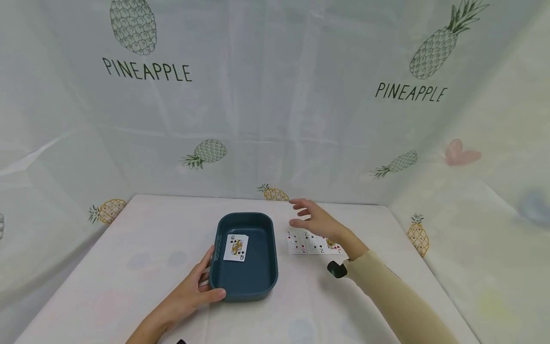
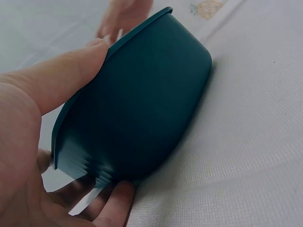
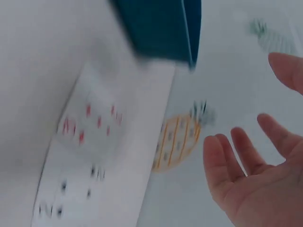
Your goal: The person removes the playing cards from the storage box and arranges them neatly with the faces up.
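A dark teal rectangular tray [image 1: 260, 290] sits on the table, and a black-suited queen playing card [image 1: 236, 248] lies face up inside it. My left hand [image 1: 192, 285] grips the tray's near left corner, the thumb at the rim and the fingers against the outer wall; the left wrist view shows the thumb [image 2: 71, 71] close up. Right of the tray, a row of face-up playing cards holds a red five [image 1: 296, 243], a black two [image 1: 315, 244] and a face card [image 1: 333, 245]. Above this row hovers my right hand [image 1: 320, 221], fingers loosely spread, holding nothing and partly covering the cards.
White patterned cloth covers the table [image 1: 150, 248]. Behind it hangs a pineapple-print curtain [image 1: 279, 110], meeting the table's back edge just beyond the right hand. More cloth [image 1: 485, 229] hangs along the right side.
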`<action>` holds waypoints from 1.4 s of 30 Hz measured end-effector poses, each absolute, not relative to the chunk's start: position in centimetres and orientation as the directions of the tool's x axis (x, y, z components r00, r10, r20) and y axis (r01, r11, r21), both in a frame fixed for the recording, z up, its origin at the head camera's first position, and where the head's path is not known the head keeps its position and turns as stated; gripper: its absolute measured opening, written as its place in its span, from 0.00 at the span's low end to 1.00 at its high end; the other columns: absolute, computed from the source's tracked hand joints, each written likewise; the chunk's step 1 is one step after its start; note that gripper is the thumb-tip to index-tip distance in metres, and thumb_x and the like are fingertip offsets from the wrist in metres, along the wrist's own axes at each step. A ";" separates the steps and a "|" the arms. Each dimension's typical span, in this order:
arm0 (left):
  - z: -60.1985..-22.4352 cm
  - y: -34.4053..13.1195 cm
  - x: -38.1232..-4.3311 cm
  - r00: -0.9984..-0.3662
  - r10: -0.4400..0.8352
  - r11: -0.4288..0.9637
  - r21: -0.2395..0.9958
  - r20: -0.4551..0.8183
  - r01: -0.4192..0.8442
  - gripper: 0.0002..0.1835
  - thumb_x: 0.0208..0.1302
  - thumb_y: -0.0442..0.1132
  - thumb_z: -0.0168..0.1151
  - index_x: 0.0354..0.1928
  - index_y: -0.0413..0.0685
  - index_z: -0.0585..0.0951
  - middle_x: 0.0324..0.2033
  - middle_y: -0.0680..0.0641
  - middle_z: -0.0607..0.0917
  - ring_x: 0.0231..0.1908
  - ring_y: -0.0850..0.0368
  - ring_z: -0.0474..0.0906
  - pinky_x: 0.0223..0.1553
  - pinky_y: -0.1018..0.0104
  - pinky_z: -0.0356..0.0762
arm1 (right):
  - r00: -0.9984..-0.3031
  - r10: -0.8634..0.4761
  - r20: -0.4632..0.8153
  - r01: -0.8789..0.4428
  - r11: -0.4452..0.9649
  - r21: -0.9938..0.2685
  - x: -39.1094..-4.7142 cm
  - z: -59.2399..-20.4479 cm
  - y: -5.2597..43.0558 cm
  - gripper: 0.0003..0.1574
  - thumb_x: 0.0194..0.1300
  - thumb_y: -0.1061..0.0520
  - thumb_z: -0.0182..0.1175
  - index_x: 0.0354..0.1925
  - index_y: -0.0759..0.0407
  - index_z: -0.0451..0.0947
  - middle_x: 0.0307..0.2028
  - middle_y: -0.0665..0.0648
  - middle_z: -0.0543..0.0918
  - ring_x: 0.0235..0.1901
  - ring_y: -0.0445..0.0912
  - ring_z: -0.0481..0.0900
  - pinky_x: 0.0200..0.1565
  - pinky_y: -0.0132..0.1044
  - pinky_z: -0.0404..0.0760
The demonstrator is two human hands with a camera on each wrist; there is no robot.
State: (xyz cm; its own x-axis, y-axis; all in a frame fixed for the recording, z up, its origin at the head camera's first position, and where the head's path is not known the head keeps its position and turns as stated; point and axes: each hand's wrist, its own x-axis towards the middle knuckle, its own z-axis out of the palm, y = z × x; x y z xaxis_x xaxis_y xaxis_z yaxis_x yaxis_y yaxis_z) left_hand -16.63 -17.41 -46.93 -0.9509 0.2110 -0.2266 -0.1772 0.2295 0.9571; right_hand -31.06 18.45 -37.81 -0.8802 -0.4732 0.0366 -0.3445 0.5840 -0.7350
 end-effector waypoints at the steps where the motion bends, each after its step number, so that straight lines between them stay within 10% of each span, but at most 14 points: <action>1: -46.9 -17.4 -16.6 -0.951 0.210 0.228 0.957 -0.226 -0.177 0.54 0.57 0.48 0.73 0.75 0.81 0.45 0.75 0.42 0.48 0.65 0.43 0.68 0.58 0.51 0.75 | -0.874 -0.485 0.041 -0.352 0.573 -0.740 -30.8 -37.8 17.4 0.43 0.63 0.42 0.66 0.71 0.40 0.60 0.65 0.52 0.67 0.63 0.53 0.69 0.59 0.51 0.74; 10: -47.1 -17.5 -16.7 -0.951 0.223 0.222 0.961 -0.217 -0.167 0.54 0.58 0.47 0.72 0.75 0.80 0.44 0.75 0.42 0.49 0.65 0.42 0.68 0.58 0.51 0.74 | -0.765 -0.637 0.096 -0.493 0.482 -0.725 -30.0 -39.5 10.5 0.45 0.63 0.46 0.66 0.72 0.56 0.60 0.65 0.65 0.65 0.62 0.60 0.69 0.61 0.52 0.72; 23: -47.1 -17.6 -16.7 -0.949 0.237 0.209 0.965 -0.209 -0.161 0.53 0.59 0.47 0.71 0.75 0.80 0.44 0.75 0.42 0.48 0.65 0.42 0.68 0.57 0.53 0.76 | -0.713 -0.689 0.134 -0.655 0.584 -0.479 -30.2 -42.9 6.4 0.42 0.63 0.40 0.63 0.70 0.52 0.65 0.62 0.56 0.72 0.60 0.49 0.70 0.61 0.48 0.71; 42: -47.2 -17.9 -16.7 -0.935 0.297 0.162 0.975 -0.192 -0.149 0.53 0.62 0.44 0.69 0.76 0.78 0.42 0.75 0.41 0.46 0.65 0.41 0.67 0.57 0.55 0.76 | -0.774 -0.623 0.117 -0.633 0.767 -0.102 -29.8 -44.5 3.8 0.46 0.55 0.27 0.63 0.67 0.44 0.71 0.59 0.51 0.76 0.56 0.48 0.73 0.55 0.48 0.70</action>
State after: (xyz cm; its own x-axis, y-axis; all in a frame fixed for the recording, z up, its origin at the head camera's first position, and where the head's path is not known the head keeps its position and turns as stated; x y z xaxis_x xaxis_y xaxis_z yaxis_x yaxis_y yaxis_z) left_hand -16.73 -17.88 -47.21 -0.9354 0.2968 -0.1922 -0.1490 0.1618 0.9755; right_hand -29.80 3.76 -44.54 -0.7736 -0.6228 0.1168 -0.6332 0.7673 -0.1019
